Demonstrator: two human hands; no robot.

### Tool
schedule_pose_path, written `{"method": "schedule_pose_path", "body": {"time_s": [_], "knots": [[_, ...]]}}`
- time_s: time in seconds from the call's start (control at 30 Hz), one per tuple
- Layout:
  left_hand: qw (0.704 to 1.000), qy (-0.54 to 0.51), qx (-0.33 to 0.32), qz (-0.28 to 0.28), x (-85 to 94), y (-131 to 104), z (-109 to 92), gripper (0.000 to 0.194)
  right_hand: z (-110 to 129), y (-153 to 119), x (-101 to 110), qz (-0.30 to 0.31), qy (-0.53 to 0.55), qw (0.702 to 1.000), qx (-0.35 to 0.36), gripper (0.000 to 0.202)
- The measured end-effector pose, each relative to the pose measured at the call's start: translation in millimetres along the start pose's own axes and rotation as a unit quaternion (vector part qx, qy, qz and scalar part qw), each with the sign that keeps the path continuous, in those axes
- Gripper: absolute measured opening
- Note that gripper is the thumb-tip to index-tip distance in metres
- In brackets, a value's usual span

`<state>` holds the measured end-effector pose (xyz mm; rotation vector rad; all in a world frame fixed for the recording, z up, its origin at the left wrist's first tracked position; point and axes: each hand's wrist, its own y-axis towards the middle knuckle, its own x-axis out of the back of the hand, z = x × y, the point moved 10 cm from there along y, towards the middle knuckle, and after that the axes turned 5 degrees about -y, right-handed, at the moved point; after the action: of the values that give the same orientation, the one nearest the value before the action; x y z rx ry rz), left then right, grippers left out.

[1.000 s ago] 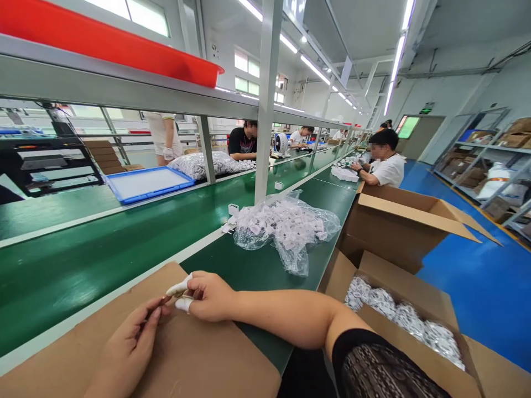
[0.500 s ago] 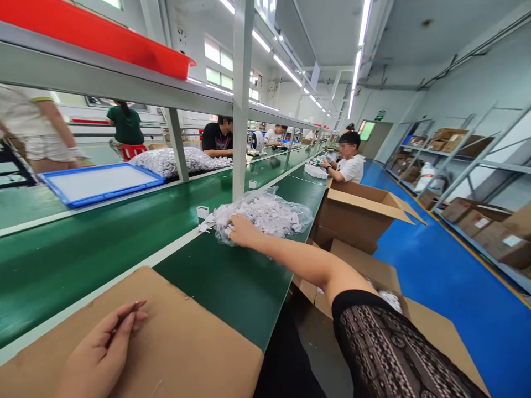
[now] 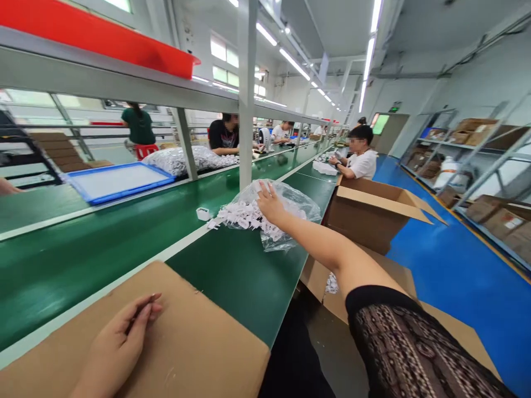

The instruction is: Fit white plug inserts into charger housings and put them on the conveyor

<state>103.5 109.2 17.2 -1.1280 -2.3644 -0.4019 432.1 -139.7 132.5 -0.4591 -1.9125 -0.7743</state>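
Note:
My right hand (image 3: 271, 203) reaches over a clear plastic bag (image 3: 305, 202) on the green work surface. Its fingers grip the bag's film, some of them raised and apart; the thumb is hidden. Small white plastic parts (image 3: 240, 214) lie heaped at the bag's left side, some uncovered. A single larger white piece (image 3: 202, 214) sits just left of the heap. Low at the left, my left hand (image 3: 124, 337) rests over a brown cardboard sheet (image 3: 199, 342). Its thumb and fingertips are pinched together, and whatever is between them cannot be made out.
A grey post (image 3: 246, 110) rises behind the bag. Open cardboard boxes (image 3: 365, 213) stand at the right of the bench. A blue-rimmed tray (image 3: 124, 182) and a large bag of parts (image 3: 191, 160) lie across the line. A co-worker (image 3: 360, 157) sits farther along.
My right hand has moved right and away from me, drawing the film back and uncovering white parts on the left. My left hand keeps its pinch. The view has shifted slightly.

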Motion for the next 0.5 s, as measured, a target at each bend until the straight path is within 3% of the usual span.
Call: {"method": "schedule_pose_path", "body": {"time_s": [0.1, 0.2, 0.37, 0.5], "knots": [[1.000, -0.027, 0.014, 0.003, -0.4, -6, -12, 0.062, 6, 2, -15, 0.040, 0.005, 0.999, 0.022, 0.038], [0.999, -0.047, 0.020, 0.000, -1.2, -8, -14, 0.062, 4, 9, -33, 0.091, 0.004, 0.996, -0.013, 0.021], [0.998, -0.066, 0.006, -0.002, -2.2, -9, -13, 0.058, -4, 27, -50, 0.123, 0.018, 0.985, -0.123, 0.045], [0.997, -0.067, -0.025, 0.004, -1.8, -9, -17, 0.055, 10, 41, -60, 0.125, 0.065, 0.981, -0.133, 0.056]]}}
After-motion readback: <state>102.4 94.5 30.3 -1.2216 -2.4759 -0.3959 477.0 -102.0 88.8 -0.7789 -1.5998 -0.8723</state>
